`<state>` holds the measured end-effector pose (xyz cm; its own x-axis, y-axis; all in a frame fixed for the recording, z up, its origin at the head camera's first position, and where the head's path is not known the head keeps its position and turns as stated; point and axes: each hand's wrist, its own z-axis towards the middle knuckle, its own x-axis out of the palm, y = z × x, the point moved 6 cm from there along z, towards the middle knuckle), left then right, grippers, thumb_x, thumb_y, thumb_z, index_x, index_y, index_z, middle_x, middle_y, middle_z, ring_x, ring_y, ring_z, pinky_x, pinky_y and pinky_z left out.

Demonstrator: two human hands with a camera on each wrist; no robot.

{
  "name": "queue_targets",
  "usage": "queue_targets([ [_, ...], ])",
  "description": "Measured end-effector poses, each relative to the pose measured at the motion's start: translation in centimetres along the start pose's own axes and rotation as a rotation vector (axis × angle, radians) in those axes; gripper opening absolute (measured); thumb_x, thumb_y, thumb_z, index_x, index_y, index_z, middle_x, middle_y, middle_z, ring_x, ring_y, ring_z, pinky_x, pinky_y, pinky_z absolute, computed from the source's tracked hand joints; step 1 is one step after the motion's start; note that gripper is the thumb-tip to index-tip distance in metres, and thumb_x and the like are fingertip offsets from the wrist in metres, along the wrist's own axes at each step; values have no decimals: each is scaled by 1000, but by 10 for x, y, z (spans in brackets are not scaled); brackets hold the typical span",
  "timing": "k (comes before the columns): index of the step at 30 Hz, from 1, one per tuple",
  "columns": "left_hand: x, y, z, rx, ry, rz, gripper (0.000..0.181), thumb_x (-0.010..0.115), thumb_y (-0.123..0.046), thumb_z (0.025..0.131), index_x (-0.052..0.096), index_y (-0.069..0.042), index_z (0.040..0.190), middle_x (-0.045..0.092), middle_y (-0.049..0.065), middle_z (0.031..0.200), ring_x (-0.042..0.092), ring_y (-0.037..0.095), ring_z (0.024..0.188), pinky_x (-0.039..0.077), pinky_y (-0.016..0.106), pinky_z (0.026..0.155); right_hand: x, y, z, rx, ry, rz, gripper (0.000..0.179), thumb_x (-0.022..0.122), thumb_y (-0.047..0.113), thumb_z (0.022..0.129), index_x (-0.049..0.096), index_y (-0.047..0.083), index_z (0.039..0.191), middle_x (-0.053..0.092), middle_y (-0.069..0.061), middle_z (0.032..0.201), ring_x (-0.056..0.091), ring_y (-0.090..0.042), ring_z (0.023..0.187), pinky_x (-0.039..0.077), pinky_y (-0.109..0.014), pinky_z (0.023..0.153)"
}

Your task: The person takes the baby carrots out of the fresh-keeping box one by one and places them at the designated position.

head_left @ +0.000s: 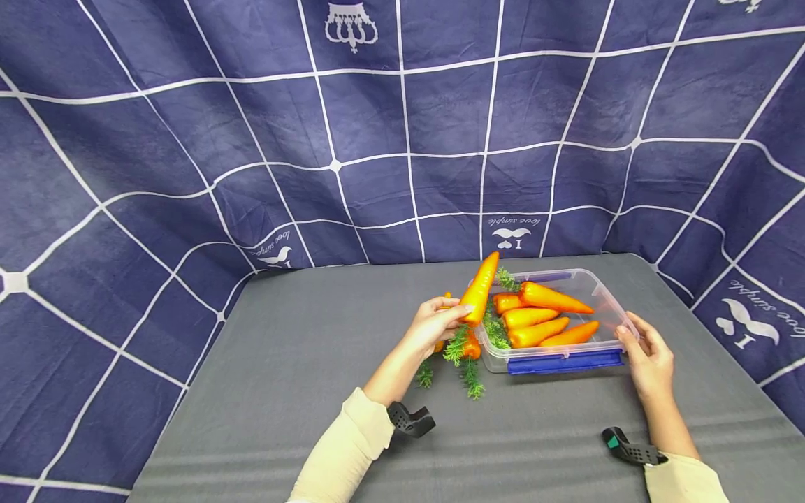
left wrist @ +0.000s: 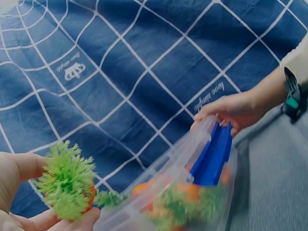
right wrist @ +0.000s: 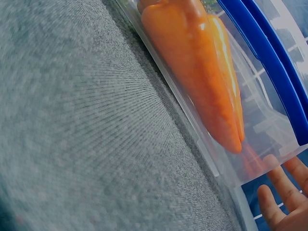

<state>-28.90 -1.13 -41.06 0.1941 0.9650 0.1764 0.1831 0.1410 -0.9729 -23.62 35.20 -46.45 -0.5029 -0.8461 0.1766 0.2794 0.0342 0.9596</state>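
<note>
My left hand (head_left: 434, 327) pinches a plump orange carrot (head_left: 483, 286) with its pointed end up, over the left rim of a clear plastic container (head_left: 493, 365). Green leaves (left wrist: 67, 180) on the held carrot face the left wrist view. Several carrots (head_left: 536, 318) lie inside the container, tips mostly to the right and leafy tops at its left side. My right hand (head_left: 653, 360) holds the container's front right corner, thumb at the rim. Its fingertips (right wrist: 272, 162) show against the clear end wall in the right wrist view.
More carrots (head_left: 472, 347) lie on the grey table (head_left: 302, 377) just left of the container, partly behind my left hand. A blue latch (head_left: 566, 362) runs along the container's front. A blue curtain with white lines (head_left: 440, 126) hangs behind the table.
</note>
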Motion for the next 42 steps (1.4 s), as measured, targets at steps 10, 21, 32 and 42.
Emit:
queue_targets([
  [10,-40,7,-5,-7,-51,68,36,71,-11,86,56,8,112,68,10,89,64,14,70,54,27,66,1,0,0,5,-13,24,32,62,-6,90,71,12,115,70,11,77,65,3,71,46,-7,66],
  [21,-79,24,-11,-32,-117,110,36,72,-11,86,56,8,112,68,8,88,66,16,76,56,34,74,2,1,-1,-3,-4,25,32,62,-5,91,71,12,116,71,12,78,65,3,72,46,-7,66],
  [32,-98,35,-17,-6,-188,195,35,72,-9,86,54,10,109,67,10,83,65,15,71,55,30,67,1,3,0,-44,15,38,33,60,-7,91,71,12,116,71,12,79,66,3,72,46,-7,65],
  [42,-103,44,-10,-1,-219,244,36,73,-10,85,54,11,106,68,13,81,61,15,65,53,27,61,1,2,-1,-6,7,9,32,61,-4,91,70,14,117,71,14,79,66,4,73,46,-7,67],
])
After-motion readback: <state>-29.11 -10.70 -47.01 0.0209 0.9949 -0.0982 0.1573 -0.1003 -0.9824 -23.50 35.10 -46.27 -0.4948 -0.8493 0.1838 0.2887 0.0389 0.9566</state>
